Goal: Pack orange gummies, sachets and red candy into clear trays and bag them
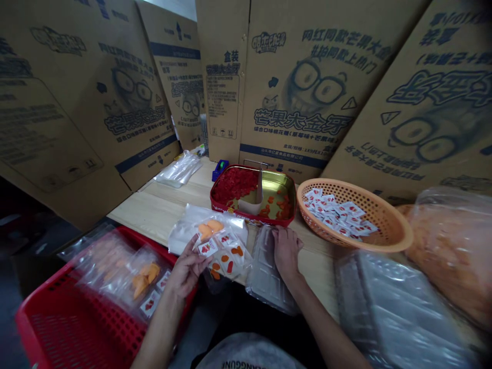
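My left hand (189,267) pinches the edge of a filled clear plastic tray (235,259) above the table's front edge. Orange pieces (210,229) lie at its far end, white printed sachets (208,247) in the middle, and small red and orange bits (229,266) at the near end. Under its far side is a flat clear plastic bag (180,233). To the right, the curled fingers of my right hand (286,250) are closed over the far end of some clear compartment trays (265,274); the fingertips are partly hidden.
Behind stands a red tin (253,221) with red and orange bits. An orange basket (400,237) holds sachets. Clear trays (407,307) and a bag of orange pieces (453,256) are at right. Filled packs lie over a red crate (49,302). Cardboard boxes (284,87) wall the back.
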`<state>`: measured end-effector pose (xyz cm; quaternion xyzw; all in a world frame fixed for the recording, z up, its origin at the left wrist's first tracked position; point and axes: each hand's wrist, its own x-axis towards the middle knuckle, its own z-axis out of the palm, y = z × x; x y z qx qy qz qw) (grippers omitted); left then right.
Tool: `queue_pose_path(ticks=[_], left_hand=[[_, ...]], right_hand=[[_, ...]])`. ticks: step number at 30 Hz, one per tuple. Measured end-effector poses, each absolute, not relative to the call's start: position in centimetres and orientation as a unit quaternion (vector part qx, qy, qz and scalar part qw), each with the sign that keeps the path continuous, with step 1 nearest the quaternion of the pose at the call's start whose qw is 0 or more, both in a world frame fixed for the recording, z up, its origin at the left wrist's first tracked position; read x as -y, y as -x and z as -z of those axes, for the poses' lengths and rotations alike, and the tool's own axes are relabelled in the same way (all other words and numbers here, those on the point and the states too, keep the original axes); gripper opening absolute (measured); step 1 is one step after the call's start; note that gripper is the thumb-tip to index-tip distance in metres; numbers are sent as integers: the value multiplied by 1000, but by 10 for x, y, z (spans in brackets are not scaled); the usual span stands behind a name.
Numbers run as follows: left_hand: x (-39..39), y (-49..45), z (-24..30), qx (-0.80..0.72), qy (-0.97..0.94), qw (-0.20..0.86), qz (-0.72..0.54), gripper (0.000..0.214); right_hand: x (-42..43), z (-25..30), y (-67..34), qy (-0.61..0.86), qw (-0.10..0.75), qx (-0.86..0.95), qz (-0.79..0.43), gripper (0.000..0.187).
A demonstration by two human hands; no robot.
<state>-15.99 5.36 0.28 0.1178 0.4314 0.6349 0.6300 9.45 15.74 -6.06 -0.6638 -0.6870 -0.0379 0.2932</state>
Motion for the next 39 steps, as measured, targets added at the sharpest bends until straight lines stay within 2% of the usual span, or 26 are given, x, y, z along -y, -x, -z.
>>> queue_pose_path(ticks=[4, 7, 12, 14, 16, 18, 22, 27, 34, 39], left_hand=[[-54, 163, -1, -431, -125, 635, -629, 73], [-55, 164, 1, -430, -136, 643, -619, 74], [-56, 162, 1, -430, -142, 661, -598, 80], [-56, 159, 0, -420, -145, 678, -585, 80], [-55, 155, -2, -410, -147, 694, -573, 78], [-53, 150, -5, -400, -150, 706, -565, 75], [-48, 137, -7, -369, -169, 728, -552, 75], [-45, 127, -8, -346, -167, 738, -554, 79], [-42, 124, -8, -333, -126, 745, -564, 76], [-44, 118, -15, -321, -120, 755, -559, 56]], right_hand=[[-157, 48, -98, 674, 324, 662, 40, 40], [-156, 28, -105, 670, 352, 654, -2, 42], [-153, -19, -109, 534, 418, 710, -190, 39], [-153, -38, -98, 465, 403, 739, -274, 37], [-155, -52, -79, 430, 361, 768, -307, 35], [-158, -59, -53, 439, 306, 800, -272, 33], [-161, -54, -2, 482, 193, 846, -118, 27], [-162, -38, 21, 488, 149, 860, 1, 24], [-158, -34, 13, 468, 101, 878, -21, 34], [-154, -37, 16, 481, 107, 870, -3, 35]])
